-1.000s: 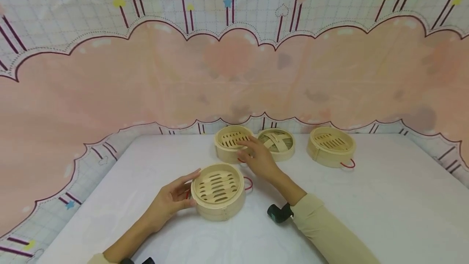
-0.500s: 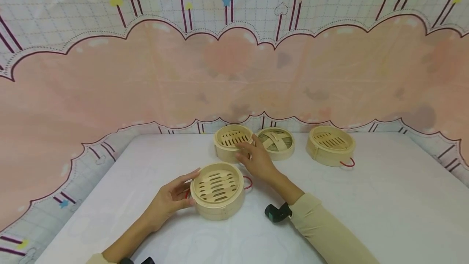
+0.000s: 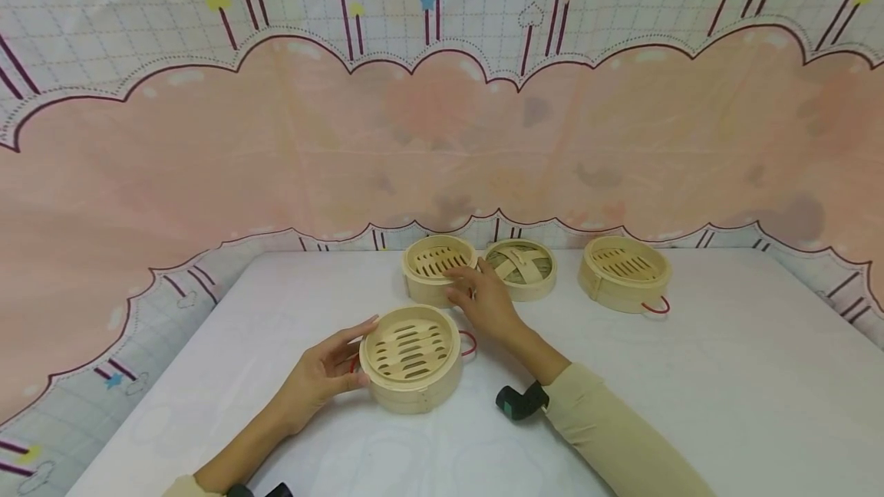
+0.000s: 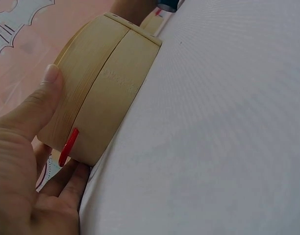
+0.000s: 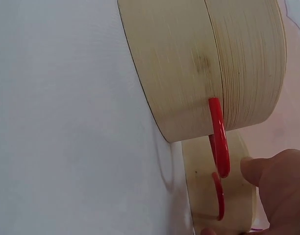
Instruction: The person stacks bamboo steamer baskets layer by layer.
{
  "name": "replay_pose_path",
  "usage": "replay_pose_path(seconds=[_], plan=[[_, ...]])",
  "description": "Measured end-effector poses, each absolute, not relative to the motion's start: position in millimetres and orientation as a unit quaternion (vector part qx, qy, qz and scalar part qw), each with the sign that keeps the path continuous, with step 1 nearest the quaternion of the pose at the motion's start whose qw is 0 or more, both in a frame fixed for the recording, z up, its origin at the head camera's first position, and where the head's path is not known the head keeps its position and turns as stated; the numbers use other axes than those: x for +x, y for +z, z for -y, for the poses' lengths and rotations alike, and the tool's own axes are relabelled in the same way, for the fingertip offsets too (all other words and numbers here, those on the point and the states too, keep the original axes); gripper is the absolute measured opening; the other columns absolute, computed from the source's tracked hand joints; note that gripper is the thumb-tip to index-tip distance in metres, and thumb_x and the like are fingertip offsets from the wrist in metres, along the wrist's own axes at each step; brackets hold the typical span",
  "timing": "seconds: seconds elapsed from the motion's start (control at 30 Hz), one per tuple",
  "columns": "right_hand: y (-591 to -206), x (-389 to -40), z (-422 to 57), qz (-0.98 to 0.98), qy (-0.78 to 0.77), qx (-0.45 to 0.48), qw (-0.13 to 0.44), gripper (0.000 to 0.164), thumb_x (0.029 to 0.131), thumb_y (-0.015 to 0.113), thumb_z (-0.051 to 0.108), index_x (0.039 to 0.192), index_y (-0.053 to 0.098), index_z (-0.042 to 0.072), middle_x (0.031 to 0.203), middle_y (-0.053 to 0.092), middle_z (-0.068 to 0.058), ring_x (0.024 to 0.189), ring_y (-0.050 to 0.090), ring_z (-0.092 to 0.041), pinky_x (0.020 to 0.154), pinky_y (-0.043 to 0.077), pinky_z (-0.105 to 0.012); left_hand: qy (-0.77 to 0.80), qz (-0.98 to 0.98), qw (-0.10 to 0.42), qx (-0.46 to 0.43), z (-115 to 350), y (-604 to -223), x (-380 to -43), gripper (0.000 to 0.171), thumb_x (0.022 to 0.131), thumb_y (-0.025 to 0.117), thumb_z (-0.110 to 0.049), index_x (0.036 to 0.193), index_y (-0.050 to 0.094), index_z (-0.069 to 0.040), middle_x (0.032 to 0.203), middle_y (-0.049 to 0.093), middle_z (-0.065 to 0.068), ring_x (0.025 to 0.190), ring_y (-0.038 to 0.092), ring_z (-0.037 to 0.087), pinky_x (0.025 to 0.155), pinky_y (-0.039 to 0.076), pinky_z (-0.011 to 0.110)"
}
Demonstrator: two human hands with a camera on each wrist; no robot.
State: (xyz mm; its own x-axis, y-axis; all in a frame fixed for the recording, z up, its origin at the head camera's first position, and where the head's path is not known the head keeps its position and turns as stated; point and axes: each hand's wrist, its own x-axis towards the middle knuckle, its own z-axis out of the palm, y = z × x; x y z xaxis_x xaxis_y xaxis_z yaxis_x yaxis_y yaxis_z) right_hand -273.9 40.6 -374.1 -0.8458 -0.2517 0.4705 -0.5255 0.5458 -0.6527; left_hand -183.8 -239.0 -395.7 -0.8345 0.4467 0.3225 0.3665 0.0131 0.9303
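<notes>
A round bamboo steamer basket point(image 3: 414, 399) with a slotted base stands on the white table in front, a red loop point(image 3: 469, 343) on its right side. My left hand point(image 3: 321, 374) grips its left side, thumb point(image 4: 51, 76) at the upper edge in the left wrist view and fingers low by another red loop point(image 4: 69, 147). Behind it, my right hand point(image 3: 489, 301) holds the right side of a second slotted steamer basket point(image 3: 423, 291). In the right wrist view the thumb point(image 5: 253, 169) meets that rear basket's edge, near its red loop point(image 5: 219, 196).
Right beside the rear basket sits a steamer lid point(image 3: 522, 294) with crossed bamboo strips. Farther right stands another slotted steamer basket point(image 3: 611, 296) with a red loop. A printed cloth backdrop point(image 3: 442, 152) rises behind the table.
My right fingers have shifted from over the rear basket's rim to its right side, and its red loop is now hidden in the head view. The left hand stays on the front basket.
</notes>
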Motion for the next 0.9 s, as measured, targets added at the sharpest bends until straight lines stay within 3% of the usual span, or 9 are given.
replay_pose_path(seconds=[0.03, 0.17, 0.4, 0.9], plan=[[-373.9, -274.4, -40.3, 0.863, 0.422, 0.225, 0.162, 0.027, 0.088, 0.069, 0.015, 0.114, 0.067, 0.006, 0.064, 0.053, -0.009, 0.134, 0.026, -0.049, 0.103, 0.030, -0.062, 0.641, -0.711, 0.031, 0.287, 239.1, -395.7, -183.7, 0.070, 0.082, 0.070, 0.005, 0.144, 0.039, 0.000, 0.152, 0.029, 0.016, 0.128, 0.045, 0.021, 0.105, 0.032, 0.023], [-374.3, -277.0, -39.2, 0.864, 0.426, 0.218, 0.156, 0.027, 0.088, 0.070, 0.015, 0.114, 0.068, 0.007, 0.059, 0.048, -0.003, 0.134, 0.027, -0.048, 0.102, 0.032, -0.060, 0.644, -0.708, 0.031, 0.290, 239.7, -396.1, -183.8, 0.070, 0.082, 0.070, 0.006, 0.144, 0.038, 0.001, 0.152, 0.029, 0.017, 0.129, 0.044, 0.020, 0.105, 0.032, 0.023], [-375.7, -281.7, -36.9, 0.860, 0.431, 0.213, 0.170, 0.027, 0.085, 0.073, 0.011, 0.110, 0.067, 0.004, 0.058, 0.059, -0.003, 0.131, 0.037, -0.043, 0.112, 0.022, -0.051, 0.648, -0.704, 0.035, 0.287, 239.4, -396.9, -183.4, 0.070, 0.082, 0.070, 0.005, 0.144, 0.038, 0.001, 0.153, 0.028, 0.016, 0.130, 0.042, 0.022, 0.106, 0.032, 0.024], [-375.5, -281.1, -32.1, 0.859, 0.443, 0.176, 0.184, 0.024, 0.079, 0.077, 0.014, 0.099, 0.069, 0.003, 0.063, 0.066, -0.008, 0.134, 0.034, -0.040, 0.110, 0.025, -0.052, 0.640, -0.716, 0.035, 0.276, 238.8, -396.4, -181.6, 0.069, 0.082, 0.070, 0.004, 0.144, 0.039, -0.001, 0.153, 0.029, 0.014, 0.129, 0.043, 0.022, 0.105, 0.032, 0.023]])
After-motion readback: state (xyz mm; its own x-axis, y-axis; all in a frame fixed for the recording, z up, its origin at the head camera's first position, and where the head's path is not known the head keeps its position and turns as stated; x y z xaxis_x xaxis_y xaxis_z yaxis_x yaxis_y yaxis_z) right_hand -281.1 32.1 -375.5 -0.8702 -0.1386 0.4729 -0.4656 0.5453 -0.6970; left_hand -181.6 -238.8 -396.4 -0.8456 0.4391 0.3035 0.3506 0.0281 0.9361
